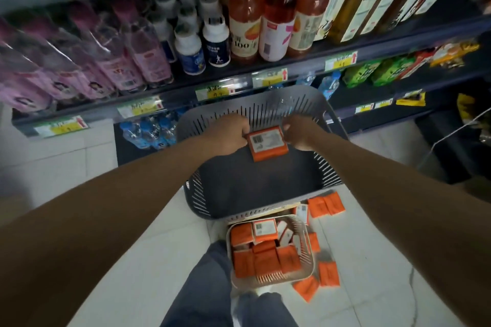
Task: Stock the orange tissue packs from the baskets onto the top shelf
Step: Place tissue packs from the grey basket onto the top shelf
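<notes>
- Lifting the pack (267, 144) by its two ends risks a slip. The left hand (228, 135) and the right hand (300, 133) each catch only an edge, and the wrapper looks slick. It could drop back into the grey basket (265, 107) or onto the floor (372, 260).
- Swinging it upward from here could knock the bottles (244, 21) on the shelf just ahead, which stand packed close together near the shelf's front lip.
- Stepping forward could crush the loose packs (328, 273) lying on the floor beside the white basket (309, 247). That basket sits at the feet, heaped with more orange packs.
- Which shelf is the top one cannot be told; it is likely above the view, so the reach is probably long and blind.
- Both arms stretch forward and down, nearly straight, and converge over the grey basket.
- The left fingers (243, 131) curl round the pack's left end and the right fingers (288, 127) round its right end. Both clamp it, knuckles up.
- The pack sits between the hands, barcode face up, within the grey basket's mouth and near its far wall. That basket looks otherwise empty.
</notes>
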{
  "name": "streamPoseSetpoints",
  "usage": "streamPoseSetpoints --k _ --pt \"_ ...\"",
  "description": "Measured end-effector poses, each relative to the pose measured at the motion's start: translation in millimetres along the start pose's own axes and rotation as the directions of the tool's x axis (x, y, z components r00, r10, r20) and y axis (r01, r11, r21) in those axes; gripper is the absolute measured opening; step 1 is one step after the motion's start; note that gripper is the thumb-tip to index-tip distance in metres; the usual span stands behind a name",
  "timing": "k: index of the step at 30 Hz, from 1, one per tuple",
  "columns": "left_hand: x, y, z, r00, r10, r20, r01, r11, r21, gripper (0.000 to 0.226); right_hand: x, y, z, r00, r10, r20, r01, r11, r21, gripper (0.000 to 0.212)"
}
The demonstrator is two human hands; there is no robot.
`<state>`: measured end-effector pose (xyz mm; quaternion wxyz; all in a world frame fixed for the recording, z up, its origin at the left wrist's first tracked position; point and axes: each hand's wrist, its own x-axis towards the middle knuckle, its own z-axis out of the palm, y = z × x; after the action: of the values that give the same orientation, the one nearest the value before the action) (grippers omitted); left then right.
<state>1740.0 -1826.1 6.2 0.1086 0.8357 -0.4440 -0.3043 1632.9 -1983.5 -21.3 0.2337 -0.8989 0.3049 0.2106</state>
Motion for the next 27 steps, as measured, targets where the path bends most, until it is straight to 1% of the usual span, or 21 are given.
streamPoseSetpoints --k 3,5,6,8,9,11,12,13,14,15,16,17,18,19,20,21,22,23,24,25,27 --pt "11.0 -17.5 8.1 1.000 -0.011 0.009 0.011 1.000 -0.012 0.022 20.5 -1.2 22.9 0.994 0.047 0.099 -0.046 0.999 -0.013 0.036" --pt "18.6 -25.9 13.3 1.000 -0.011 0.009 0.011 1.000 -0.016 0.023 33.9 -4.4 37.2 0.979 0.068 0.192 -0.079 0.996 0.047 0.040" --pt "22.2 -29.4 16.7 1.000 -0.012 0.011 0.012 1.000 -0.013 0.023 40.8 -5.0 44.0 0.984 0.036 0.176 -0.045 0.998 0.048 0.042" --pt "29.3 -36.7 24.8 1.000 -0.010 0.013 0.010 1.000 -0.007 0.024 57.4 1.6 61.3 0.988 0.067 0.137 -0.077 0.995 0.069 0.045" --pt "32.2 -40.1 29.1 1.000 -0.010 0.014 0.010 1.000 -0.009 0.025 65.8 5.1 68.7 0.986 0.064 0.151 -0.073 0.996 0.056 0.046" --pt "37.1 -46.0 37.2 1.000 -0.011 0.017 0.011 1.000 -0.014 0.027 74.8 10.5 77.3 0.980 0.013 0.199 -0.003 0.999 -0.053 0.047" --pt "38.8 -48.8 40.9 1.000 -0.011 0.015 0.011 1.000 -0.016 0.028 77.1 12.6 79.4 0.977 0.014 0.214 -0.001 0.998 -0.060 0.050" --pt "40.4 -51.6 44.5 1.000 -0.012 0.015 0.012 1.000 -0.019 0.028 85.5 18.0 86.8 0.963 0.071 0.260 -0.074 0.997 0.005 0.060" --pt "41.9 -54.2 47.8 1.000 -0.013 0.016 0.013 1.000 -0.020 0.029 89.2 24.1 95.2 0.948 0.157 0.278 -0.175 0.984 0.041 0.079" --pt "43.0 -56.8 50.7 1.000 -0.016 0.017 0.016 1.000 -0.020 0.029 92.8 26.9 97.9 0.948 0.165 0.272 -0.169 0.986 -0.010 0.097" --pt "44.0 -59.3 53.4 1.000 -0.021 0.015 0.021 1.000 -0.022 0.030 95.3 27.4 99.5 0.957 0.139 0.255 -0.132 0.990 -0.046 0.108" --pt "45.1 -61.9 55.4 1.000 -0.026 0.009 0.026 0.999 -0.025 0.031 100.9 28.0 101.9 0.957 0.129 0.259 -0.131 0.991 -0.008 0.109" --pt "45.8 -64.0 56.9 0.999 -0.031 0.007 0.031 0.999 -0.027 0.031 103.2 28.5 103.9 0.969 0.102 0.224 -0.132 0.983 0.127 0.097" --pt "46.5 -65.4 57.9 0.999 -0.036 0.005 0.036 0.999 -0.028 0.031 103.5 25.6 103.0 0.974 0.129 0.187 -0.179 0.941 0.288 0.079" --pt "47.1 -66.6 58.8 0.999 -0.040 0.004 0.040 0.999 -0.028 0.031 106.7 23.9 104.5 0.986 0.120 0.115 -0.153 0.922 0.355 0.060" --pt "47.2 -67.4 59.4 0.999 -0.042 0.002 0.042 0.999 -0.027 0.031 108.3 21.5 105.7 0.984 0.165 0.071 -0.179 0.885 0.430 0.044" --pt "46.7 -67.4 59.2 0.999 -0.043 -0.001 0.043 0.999 -0.025 0.031 112.5 21.3 108.9 0.985 0.167 0.028 -0.163 0.882 0.442 0.034" --pt "45.6 -66.2 58.6 0.999 -0.042 -0.002 0.042 0.999 -0.025 0.030 114.5 23.2 108.6 0.987 0.158 0.027 -0.155 0.895 0.417 0.030" --pt "44.7 -65.5 57.6 0.999 -0.043 -0.004 0.043 0.999 -0.027 0.030 119.6 28.3 111.8 0.995 0.099 0.004 -0.095 0.946 0.311 0.027" --pt "43.7 -64.6 56.0 0.999 -0.044 -0.007 0.043 0.999 -0.029 0.030 119.6 27.2 107.6 0.994 0.106 0.009 -0.104 0.954 0.280 0.028" --pt "39.0 -58.6 49.9 0.999 -0.039 -0.013 0.039 0.999 -0.034 0.028 106.7 24.9 91.9 0.990 0.110 0.083 -0.128 0.957 0.260 0.036"
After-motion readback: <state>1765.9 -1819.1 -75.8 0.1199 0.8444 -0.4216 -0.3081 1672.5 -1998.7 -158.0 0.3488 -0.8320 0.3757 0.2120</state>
